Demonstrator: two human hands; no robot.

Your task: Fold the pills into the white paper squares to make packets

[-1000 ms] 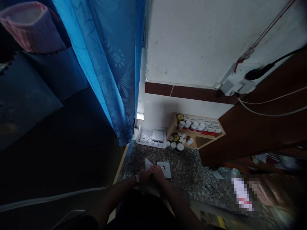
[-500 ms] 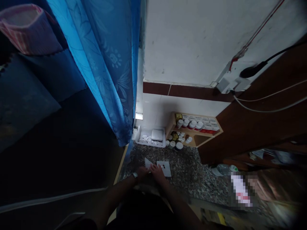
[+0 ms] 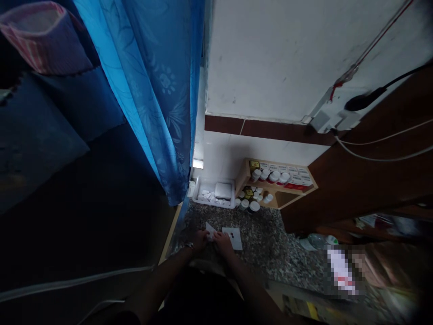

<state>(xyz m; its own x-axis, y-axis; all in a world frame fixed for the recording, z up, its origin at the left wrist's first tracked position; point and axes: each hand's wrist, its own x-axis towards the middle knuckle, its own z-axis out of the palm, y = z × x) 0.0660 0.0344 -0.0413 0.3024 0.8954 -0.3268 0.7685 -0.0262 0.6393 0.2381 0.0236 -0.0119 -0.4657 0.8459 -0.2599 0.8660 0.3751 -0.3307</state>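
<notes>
On the speckled stone counter (image 3: 264, 243), a small white piece of paper (image 3: 209, 227), folded to a pointed shape, lies between my hands. My left hand (image 3: 200, 240) pinches its left edge, fingers closed. Bent fingers of my right hand (image 3: 222, 243) press on its right side. Just right of that hand lies a flat white paper square (image 3: 237, 241) with a few small dark pieces on it, too small to name. Both thumbs are hard to make out in the dim light.
A white plastic tray (image 3: 195, 193) holding small white folded packets and a white box stands against the wall. Beside it is a wooden shelf (image 3: 315, 184) with bottles and boxes. More lidded jars (image 3: 253, 206) stand in front. A blue curtain (image 3: 162, 113) hangs at left; a clear bottle (image 3: 316, 240) lies right.
My left hand has moved slightly up and apart from my right hand, still at the folded paper. The whole view has shifted a little.
</notes>
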